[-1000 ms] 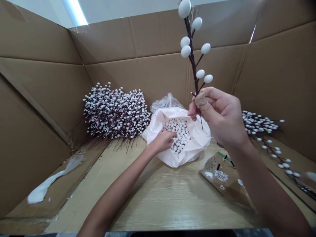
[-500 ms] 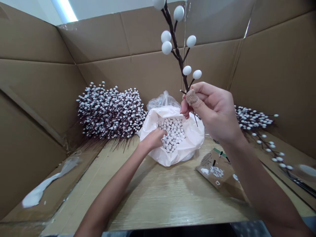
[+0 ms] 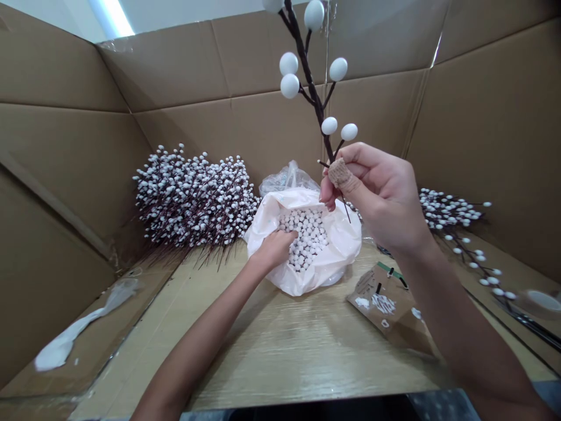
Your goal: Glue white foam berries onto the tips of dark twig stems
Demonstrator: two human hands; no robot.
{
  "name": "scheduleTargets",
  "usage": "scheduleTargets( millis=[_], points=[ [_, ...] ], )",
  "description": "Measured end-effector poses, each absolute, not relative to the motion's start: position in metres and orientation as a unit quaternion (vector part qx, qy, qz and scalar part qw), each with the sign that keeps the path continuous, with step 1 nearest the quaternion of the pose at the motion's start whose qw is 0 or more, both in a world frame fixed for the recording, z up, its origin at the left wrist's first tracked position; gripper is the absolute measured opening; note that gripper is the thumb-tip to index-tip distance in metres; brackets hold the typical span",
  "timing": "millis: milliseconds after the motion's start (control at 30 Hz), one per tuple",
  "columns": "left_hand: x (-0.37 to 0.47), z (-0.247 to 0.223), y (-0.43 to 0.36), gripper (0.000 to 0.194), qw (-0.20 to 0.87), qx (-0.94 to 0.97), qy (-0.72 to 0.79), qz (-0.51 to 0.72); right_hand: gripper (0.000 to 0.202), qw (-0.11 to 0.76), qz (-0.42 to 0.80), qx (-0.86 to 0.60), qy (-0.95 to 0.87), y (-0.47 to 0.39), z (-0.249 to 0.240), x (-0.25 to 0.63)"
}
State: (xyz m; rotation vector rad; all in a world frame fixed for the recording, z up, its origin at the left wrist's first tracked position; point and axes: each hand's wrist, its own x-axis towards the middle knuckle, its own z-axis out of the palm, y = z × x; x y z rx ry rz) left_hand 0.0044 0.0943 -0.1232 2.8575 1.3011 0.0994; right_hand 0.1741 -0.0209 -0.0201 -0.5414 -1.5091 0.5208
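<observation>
- The right hand (image 3: 379, 193) pinches a dark branch (image 3: 309, 76) with white berries, upright and slightly tilted, above and beyond the left hand; a woven tan wrap (image 3: 340, 173) covers its thumb.
- The left hand (image 3: 276, 248) reaches into an open white bag (image 3: 344, 245) among loose white berries (image 3: 309, 240); its fingertips are hidden, so whether they grip one cannot be told.
- Below the right hand, a brown cardboard piece (image 3: 409, 330) on the tabletop (image 3: 280, 351) bears white smears and faint corner marks, too small to read.
- Left of the left hand lies a berry-stem pile (image 3: 197, 199).
</observation>
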Motion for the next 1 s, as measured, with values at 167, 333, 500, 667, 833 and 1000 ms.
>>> scheduleTargets(
  millis=[167,333,500,667,833,1000],
  points=[
    [0.006,-0.118,0.093,0.045,0.039,0.911,0.401,0.087,0.022,0.661,0.232,-0.246,-0.67,-0.022,-0.02,0.173],
    [-0.001,-0.082,0.079,0.027,0.286,0.867,0.319,0.255,0.017,0.669,0.234,-0.239,-0.664,-0.02,-0.021,0.173],
    [-0.01,-0.045,0.053,0.029,0.567,0.678,0.208,0.418,0.012,0.675,0.24,-0.241,-0.654,-0.019,-0.024,0.171],
    [-0.009,-0.024,0.032,0.014,0.691,0.511,0.129,0.495,0.013,0.67,0.238,-0.251,-0.656,-0.022,-0.024,0.166],
    [-0.002,-0.011,0.019,0.018,0.754,0.412,0.117,0.498,0.017,0.675,0.223,-0.271,-0.649,-0.025,-0.023,0.162],
    [0.004,-0.009,0.017,0.017,0.762,0.407,0.128,0.487,0.019,0.676,0.236,-0.274,-0.642,-0.026,-0.025,0.16]
  ],
)
